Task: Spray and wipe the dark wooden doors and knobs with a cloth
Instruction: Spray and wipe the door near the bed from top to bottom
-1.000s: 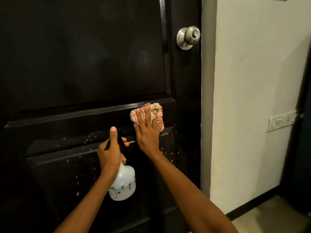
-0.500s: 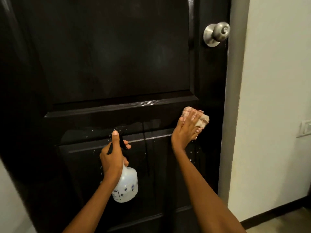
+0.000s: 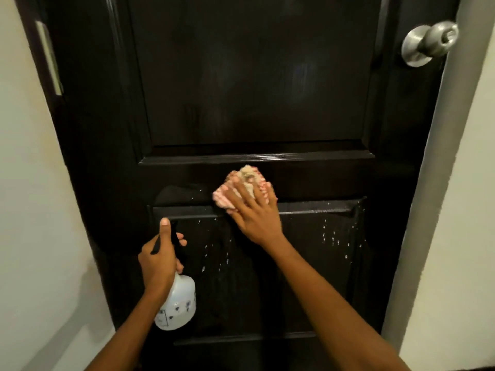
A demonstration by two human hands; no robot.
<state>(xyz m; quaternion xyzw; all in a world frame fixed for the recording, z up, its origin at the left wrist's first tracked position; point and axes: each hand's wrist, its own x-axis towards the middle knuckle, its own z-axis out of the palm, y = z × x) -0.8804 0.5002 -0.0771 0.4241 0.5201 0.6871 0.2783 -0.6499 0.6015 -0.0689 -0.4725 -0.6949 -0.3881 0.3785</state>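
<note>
Head view: the dark wooden door (image 3: 254, 76) fills most of the frame, its steel knob (image 3: 428, 42) high at the right edge beside the pale wall (image 3: 468, 210). Across the middle rail and the top of the lower panel, white spray droplets (image 3: 334, 234) are scattered, thickest toward the right and just below the cloth.

The right hand (image 3: 254, 212) lies flat with fingers spread, pressing the pink-checked cloth (image 3: 243, 183) against the rail near the door's centre. Half a second ago that hand and cloth were far over by the latch edge; they have since swept back left, so the rail is judged mid-wipe, with the droplets on the lower panel not yet cleared.

The left hand (image 3: 160, 261) has its fingers wrapped round the neck of the white spray bottle (image 3: 178, 303), forefinger stretched up along the black trigger head, held near the door's lower left. Its grip and place look unchanged from the earlier frames, though the door now sits more squarely in view.
</note>
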